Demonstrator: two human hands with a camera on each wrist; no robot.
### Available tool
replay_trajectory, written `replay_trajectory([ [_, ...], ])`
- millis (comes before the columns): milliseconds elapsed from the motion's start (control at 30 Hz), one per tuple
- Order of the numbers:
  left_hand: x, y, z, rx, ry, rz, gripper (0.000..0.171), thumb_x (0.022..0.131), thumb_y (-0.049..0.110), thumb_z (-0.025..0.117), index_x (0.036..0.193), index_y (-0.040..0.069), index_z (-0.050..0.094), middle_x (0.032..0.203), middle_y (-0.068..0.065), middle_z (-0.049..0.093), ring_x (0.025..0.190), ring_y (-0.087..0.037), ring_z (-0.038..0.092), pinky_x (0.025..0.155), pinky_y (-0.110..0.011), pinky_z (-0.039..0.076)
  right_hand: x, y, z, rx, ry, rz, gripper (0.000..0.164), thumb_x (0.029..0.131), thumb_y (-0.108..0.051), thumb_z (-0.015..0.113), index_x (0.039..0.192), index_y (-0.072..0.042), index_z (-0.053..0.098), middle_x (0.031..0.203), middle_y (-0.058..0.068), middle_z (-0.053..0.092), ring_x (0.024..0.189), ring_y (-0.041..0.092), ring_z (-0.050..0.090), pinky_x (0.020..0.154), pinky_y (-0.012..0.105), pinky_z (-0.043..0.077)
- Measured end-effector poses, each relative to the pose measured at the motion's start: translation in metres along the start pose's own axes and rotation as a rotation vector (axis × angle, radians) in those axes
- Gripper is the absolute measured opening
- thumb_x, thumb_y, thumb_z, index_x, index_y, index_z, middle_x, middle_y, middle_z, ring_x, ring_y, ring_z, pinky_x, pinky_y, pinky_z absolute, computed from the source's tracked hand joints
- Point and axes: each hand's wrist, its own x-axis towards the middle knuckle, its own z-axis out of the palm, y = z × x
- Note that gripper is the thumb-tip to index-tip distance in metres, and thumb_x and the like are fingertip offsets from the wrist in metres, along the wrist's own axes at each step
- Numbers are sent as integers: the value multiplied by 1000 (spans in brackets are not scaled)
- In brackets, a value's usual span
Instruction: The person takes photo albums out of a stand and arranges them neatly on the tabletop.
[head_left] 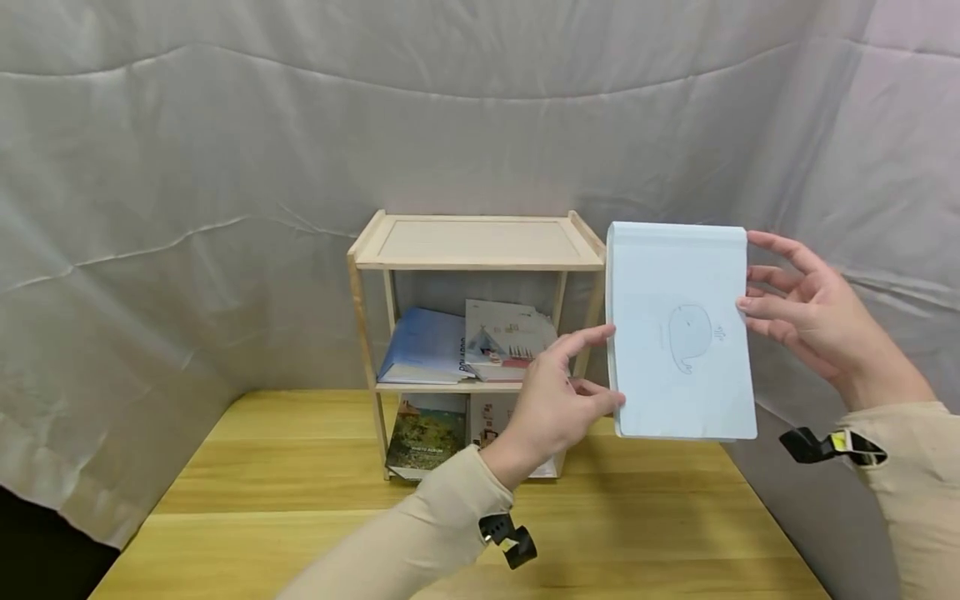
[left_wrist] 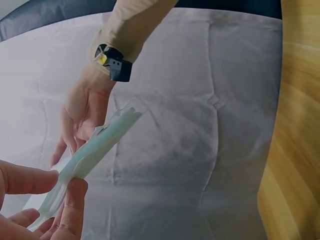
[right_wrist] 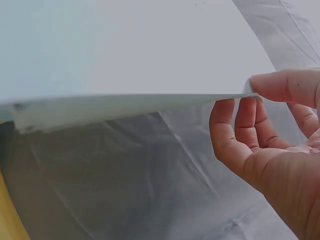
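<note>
A pale blue book (head_left: 645, 358) with a line drawing of a whale on its face is held up to the right of the shelf, above the table. My left hand (head_left: 558, 396) pinches its left edge between thumb and fingers; the left wrist view shows the layered pages of the book (left_wrist: 100, 145) between them. At the opposite edge, my right hand (head_left: 813, 321) pinches the book, thumb on the near face and fingertips behind, as the right wrist view shows (right_wrist: 280, 125).
A small wooden shelf (head_left: 480, 265) stands on the wooden table (head_left: 300, 467). Its middle level bears a blue book (head_left: 423, 342) and a white illustrated book (head_left: 502, 329). Lower down are a photo album (head_left: 427, 433) and another pale book (head_left: 491, 417). Grey cloth (head_left: 465, 150) hangs behind.
</note>
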Motion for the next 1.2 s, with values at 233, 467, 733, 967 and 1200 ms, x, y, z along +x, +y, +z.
replay_trajectory([
  [233, -5, -8, 11, 28, 7, -9, 78, 89, -9, 79, 154, 28, 59, 157, 0, 55, 83, -4, 75, 59, -18, 55, -14, 4, -9, 38, -34, -20, 77, 99, 29, 43, 164, -12, 37, 127, 10, 66, 103, 20, 74, 79, 29, 66],
  [467, -5, -21, 20, 0, 9, -55, 77, 88, -11, 79, 153, 28, 61, 160, 1, 54, 78, -2, 73, 54, -16, 48, -25, 12, -18, -18, -31, 5, 77, 99, 29, 44, 164, -11, 38, 124, 8, 66, 100, 17, 74, 78, 29, 66],
  [733, 0, -43, 28, -104, 41, -189, 75, 84, -16, 79, 146, 24, 66, 149, 2, 62, 58, -10, 66, 56, -19, 55, -31, 32, -25, -141, 5, 116, 74, 101, 21, 54, 162, -19, 42, 121, 2, 66, 100, 12, 74, 77, 26, 66],
  [967, 2, -68, 33, -158, 73, -262, 73, 82, -21, 76, 143, 18, 69, 144, 0, 67, 89, -16, 77, 76, -29, 67, -34, 55, -28, -150, -17, 175, 71, 101, 17, 57, 160, -22, 43, 119, 0, 67, 99, 11, 74, 78, 27, 66],
  [1200, 0, -94, 38, -111, 101, -310, 72, 80, -22, 77, 140, 17, 70, 106, -5, 72, 79, -7, 67, 71, -30, 67, -39, 78, -30, -260, 27, 277, 70, 102, 8, 65, 158, -26, 41, 118, -3, 65, 98, 8, 72, 79, 25, 65],
])
